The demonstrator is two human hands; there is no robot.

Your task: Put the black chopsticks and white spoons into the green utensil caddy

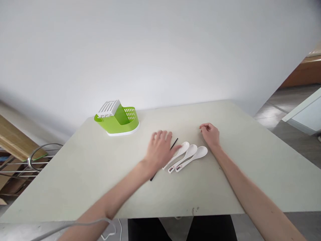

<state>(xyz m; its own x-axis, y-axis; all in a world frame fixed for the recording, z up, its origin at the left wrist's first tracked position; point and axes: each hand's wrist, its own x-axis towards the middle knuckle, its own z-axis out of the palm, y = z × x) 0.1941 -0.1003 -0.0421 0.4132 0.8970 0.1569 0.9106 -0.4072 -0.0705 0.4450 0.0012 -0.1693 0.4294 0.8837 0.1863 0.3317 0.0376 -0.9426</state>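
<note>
My left hand [160,150], palm down with fingers stretched out, hovers over or rests on a thin black chopstick-like stick [174,144]; I cannot tell which. The thumb overlaps the leftmost of three white spoons [185,146], hiding part of its handle. Beside that one lie the middle spoon [192,150] and the right spoon [201,152], bowls pointing away from me, with dark and red marks on the handle ends. To the right of the spoons, my right hand [210,134] rests on the table with its fingers curled in, and nothing plainly shows in them.
A green caddy [115,125] with a white slatted top and white base stands at the table's back left. The pale table [120,194] meets a white wall [160,53]. A metal rack [37,160] is at the left, and a grey cable [75,225] crosses near the front edge.
</note>
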